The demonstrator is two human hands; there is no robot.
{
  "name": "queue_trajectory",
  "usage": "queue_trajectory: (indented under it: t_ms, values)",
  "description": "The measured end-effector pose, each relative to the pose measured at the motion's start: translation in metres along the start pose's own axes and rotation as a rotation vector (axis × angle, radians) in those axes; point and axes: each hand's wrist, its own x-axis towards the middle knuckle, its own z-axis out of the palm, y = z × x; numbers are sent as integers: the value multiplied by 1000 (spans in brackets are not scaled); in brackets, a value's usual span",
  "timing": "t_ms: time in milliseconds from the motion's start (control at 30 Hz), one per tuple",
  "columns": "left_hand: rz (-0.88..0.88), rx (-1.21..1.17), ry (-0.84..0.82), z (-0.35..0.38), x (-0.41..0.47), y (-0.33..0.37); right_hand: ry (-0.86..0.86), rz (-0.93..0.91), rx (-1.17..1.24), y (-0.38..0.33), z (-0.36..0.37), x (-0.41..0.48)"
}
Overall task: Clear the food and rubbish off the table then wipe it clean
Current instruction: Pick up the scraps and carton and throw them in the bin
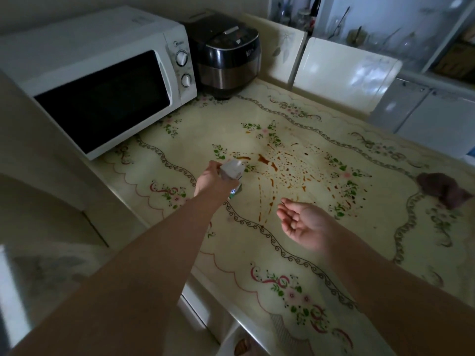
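Stained table [365, 255]: L hand [211, 179] grips spray bottle [232, 171], R hand [301, 225] palm-up

Most of bottle [232, 172] hidden behind left hand [209, 180] (label unreadable); brown cloth [440, 188] blurred; shelf glassware [385, 34] indistinct

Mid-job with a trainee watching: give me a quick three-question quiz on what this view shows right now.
1. True or false: the right hand holds a sponge.
2. The left hand grips: A) a spray bottle B) a cup C) a spoon.
3. Which dark appliance stands beside the microwave?
Key: 1 false, it is open and holds nothing; 2 A; 3 the rice cooker.
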Motion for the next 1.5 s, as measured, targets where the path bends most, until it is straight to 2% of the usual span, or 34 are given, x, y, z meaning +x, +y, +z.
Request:
queue_trajectory:
  t_ms: [333,767,1067,1233,1500]
  values:
    - [-56,-33,148,-10,-91,0,-202,46,-122,25,-14,-35]
    - [-252,-146,515,22,-318,-12,-500,168,-346,89,-88,-129]
    - [-448,-212,616,13,-470,-61,-693,292,-659,184,-95,-187]
    - [-604,-221,808,4,-572,-100,-743,291,-793,241,-97,-227]
    - [-880,-362,1127,39,-797,-147,-969,377,-1075,371,-136,-347]
